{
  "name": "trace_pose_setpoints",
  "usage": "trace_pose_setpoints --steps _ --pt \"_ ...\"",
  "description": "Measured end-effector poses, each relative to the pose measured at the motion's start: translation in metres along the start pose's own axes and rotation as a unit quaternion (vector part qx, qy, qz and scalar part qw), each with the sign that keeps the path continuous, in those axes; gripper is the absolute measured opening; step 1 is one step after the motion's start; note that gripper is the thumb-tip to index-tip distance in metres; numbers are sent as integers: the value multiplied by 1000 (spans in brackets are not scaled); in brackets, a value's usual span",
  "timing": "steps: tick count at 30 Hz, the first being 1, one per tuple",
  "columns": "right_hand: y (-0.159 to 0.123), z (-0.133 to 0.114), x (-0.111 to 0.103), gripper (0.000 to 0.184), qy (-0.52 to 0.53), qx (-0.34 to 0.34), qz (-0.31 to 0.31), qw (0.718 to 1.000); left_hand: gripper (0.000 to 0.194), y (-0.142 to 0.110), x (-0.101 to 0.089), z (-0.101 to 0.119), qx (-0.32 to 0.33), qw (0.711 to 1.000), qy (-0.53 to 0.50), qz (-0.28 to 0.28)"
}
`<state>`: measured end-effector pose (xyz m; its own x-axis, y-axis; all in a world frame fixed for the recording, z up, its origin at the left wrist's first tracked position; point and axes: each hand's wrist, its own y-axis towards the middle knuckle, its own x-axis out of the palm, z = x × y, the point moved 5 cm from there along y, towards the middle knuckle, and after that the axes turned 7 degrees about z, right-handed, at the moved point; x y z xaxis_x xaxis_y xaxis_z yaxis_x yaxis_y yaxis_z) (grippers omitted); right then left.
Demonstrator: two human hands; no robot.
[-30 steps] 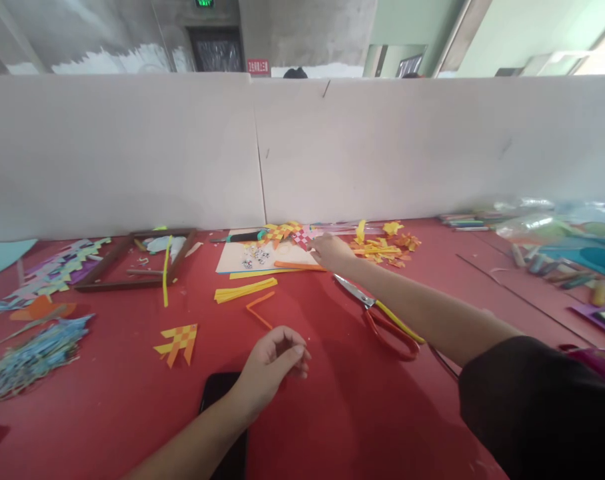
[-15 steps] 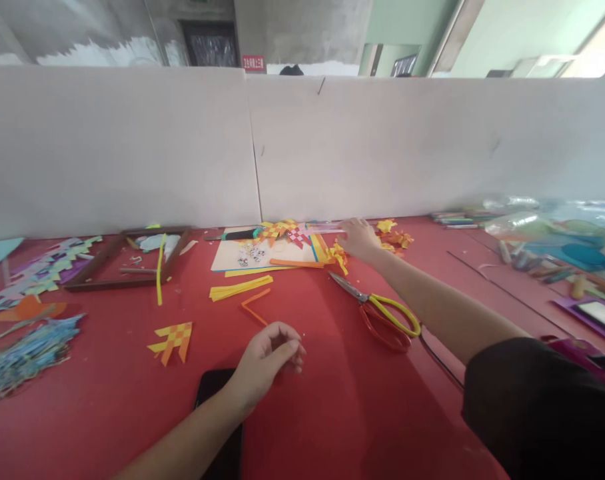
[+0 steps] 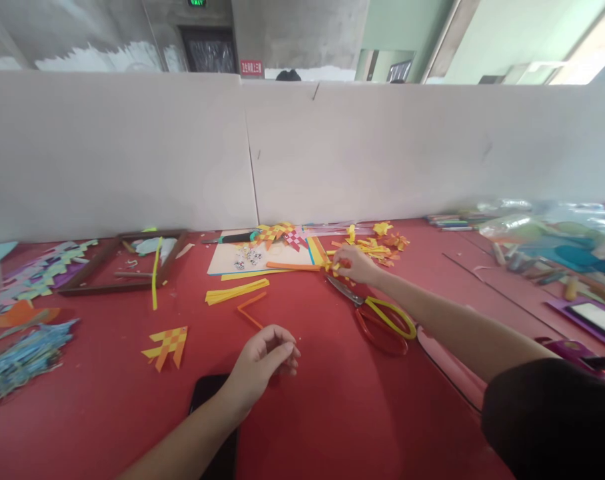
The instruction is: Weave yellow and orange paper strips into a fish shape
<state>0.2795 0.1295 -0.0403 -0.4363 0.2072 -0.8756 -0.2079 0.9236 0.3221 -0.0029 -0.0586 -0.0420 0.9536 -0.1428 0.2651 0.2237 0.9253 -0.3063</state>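
Observation:
My left hand (image 3: 267,357) rests low over the red table with its fingers curled in; nothing shows between them. Just above it lies a folded orange paper strip (image 3: 250,310), and a black phone (image 3: 221,433) is partly under the wrist. Reaching forward, my right hand (image 3: 356,263) has its fingers closed on small yellow paper pieces (image 3: 335,267). Scissors (image 3: 375,317) with yellow and red handles lie just below that hand. Behind it are loose yellow and orange paper scraps (image 3: 382,248). A woven paper fish (image 3: 166,345) lies left of my left hand.
A white board (image 3: 222,260) holds woven fish, small googly eyes and a knife (image 3: 237,237). Yellow strips (image 3: 236,291) lie in front. At left are a brown frame (image 3: 107,287) and blue fringe (image 3: 22,363); at right, markers (image 3: 457,220). A white partition (image 3: 382,153) stands behind.
My right hand has come nearer and lower from the back of the table, uncovering yellow strips, and now pinches yellow paper pieces. My left hand keeps its curled pose.

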Motion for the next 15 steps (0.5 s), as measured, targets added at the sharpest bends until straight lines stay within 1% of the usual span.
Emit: trace_pose_setpoints --steps 2,4,6,8,11,15 --pt "5 10 -8 34 17 47 15 999 41 1 0 -2 0 1000 -5 0" --pt "15 25 -23 35 17 116 49 992 42 2 0 -3 -1 1000 -10 0" --pt "26 41 -40 35 7 181 88 979 43 4 0 -5 -2 1000 -16 2" --pt "38 54 -57 35 -5 232 117 966 43 4 -1 -6 -4 1000 -20 3" --pt "52 68 -73 35 -28 274 129 953 42 4 -1 -7 -7 1000 -25 3" --pt "65 75 -84 33 -69 285 108 950 43 4 -2 -8 -12 1000 -29 2"
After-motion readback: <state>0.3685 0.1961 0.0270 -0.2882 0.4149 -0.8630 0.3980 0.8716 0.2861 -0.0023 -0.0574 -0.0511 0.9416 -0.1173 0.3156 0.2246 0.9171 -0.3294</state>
